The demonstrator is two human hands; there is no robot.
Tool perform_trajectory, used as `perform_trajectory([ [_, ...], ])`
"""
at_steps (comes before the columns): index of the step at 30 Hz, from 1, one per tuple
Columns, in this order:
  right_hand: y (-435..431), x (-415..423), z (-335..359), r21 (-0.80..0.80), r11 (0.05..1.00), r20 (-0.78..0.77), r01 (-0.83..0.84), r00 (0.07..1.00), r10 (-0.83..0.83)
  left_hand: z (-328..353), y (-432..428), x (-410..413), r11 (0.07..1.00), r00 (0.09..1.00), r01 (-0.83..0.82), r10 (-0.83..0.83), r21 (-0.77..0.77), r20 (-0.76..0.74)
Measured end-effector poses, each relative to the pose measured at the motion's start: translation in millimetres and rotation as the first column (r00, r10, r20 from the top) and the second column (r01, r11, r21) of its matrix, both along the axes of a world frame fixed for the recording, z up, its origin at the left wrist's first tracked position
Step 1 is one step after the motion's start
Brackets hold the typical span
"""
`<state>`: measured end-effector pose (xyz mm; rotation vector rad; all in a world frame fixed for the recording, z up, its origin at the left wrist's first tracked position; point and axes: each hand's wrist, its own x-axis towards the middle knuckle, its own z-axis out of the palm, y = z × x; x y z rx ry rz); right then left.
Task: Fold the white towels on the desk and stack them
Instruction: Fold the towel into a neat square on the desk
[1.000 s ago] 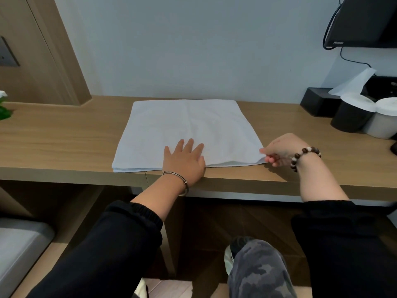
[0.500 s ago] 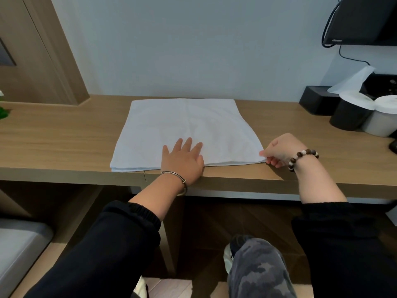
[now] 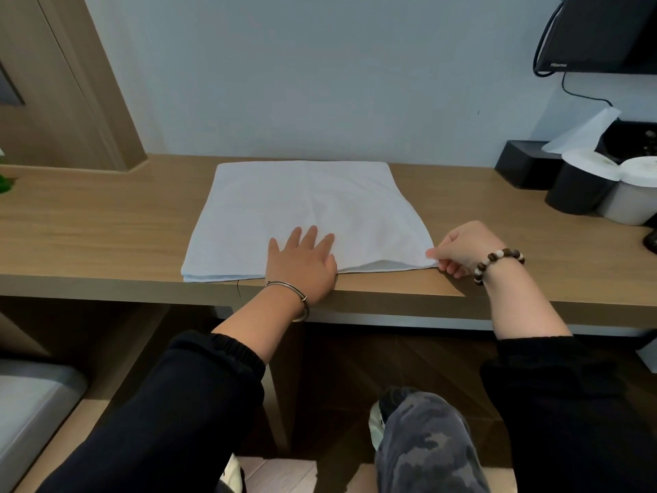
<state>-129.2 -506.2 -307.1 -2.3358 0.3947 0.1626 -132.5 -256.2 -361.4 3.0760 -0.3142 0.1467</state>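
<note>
On the desk (image 3: 106, 229), white towel (image 3: 305, 208) under flat left hand (image 3: 302, 265), right hand (image 3: 462, 249) pinching its near right corner

Head camera faces down, seemingly near the desk (image 3: 106, 225).

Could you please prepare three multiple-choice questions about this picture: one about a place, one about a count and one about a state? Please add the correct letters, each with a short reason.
1. Where does the left hand rest?
A. on the near edge of the white towel
B. on the wall
C. under the desk

2. How many cups stand at the far right?
A. one
B. two
C. four

3. What does the right hand do?
A. lies flat and open
B. pinches the white towel at its near right corner
C. holds a cup

Answers: 1 A, its straight fingers lie on the cloth; 2 B, one black and one white stand side by side; 3 B, thumb and fingers close on the corner.
</note>
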Motion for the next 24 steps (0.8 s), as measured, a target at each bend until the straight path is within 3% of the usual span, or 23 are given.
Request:
perform_trajectory([
  [5, 2.4, -1.4, -4.4, -0.077, 0.997, 0.024, 0.031, 0.999, -0.029, 1.6, 4.3, -0.3, 0.999, 0.999, 0.05, -0.05, -0.013, -0.003],
  [9, 2.6, -0.4, -12.4, -0.134, 0.988, 0.101, 0.075, 0.993, -0.062, 3.7, 25.5, -2.5, 0.981, 0.982, 0.19, -0.19, -0.025, 0.001],
  [13, 1.7, 1.9, -16.7, -0.136, 0.987, 0.12, 0.083, 0.99, -0.067, 9.8, 50.1, -12.6, 0.913, 0.933, 0.34, -0.296, -0.226, 0.206],
  [15, 1.9, 2.7, -17.7, -0.133, 0.988, 0.124, 0.082, 0.99, -0.066, 12.6, 55.5, -18.4, 0.896, 0.887, 0.408, -0.344, -0.173, 0.308],
  [19, 4.2, 3.5, -20.4, -0.135, 0.988, 0.147, 0.075, 0.988, -0.055, 17.4, 59.8, -22.7, 0.873, 0.811, 0.486, -0.47, 0.048, 0.348],
  [24, 3.1, 3.3, -21.8, -0.146, 0.987, 0.176, 0.069, 0.983, -0.043, 19.2, 61.2, -23.5, 0.863, 0.794, 0.498, -0.495, 0.09, 0.353],
])
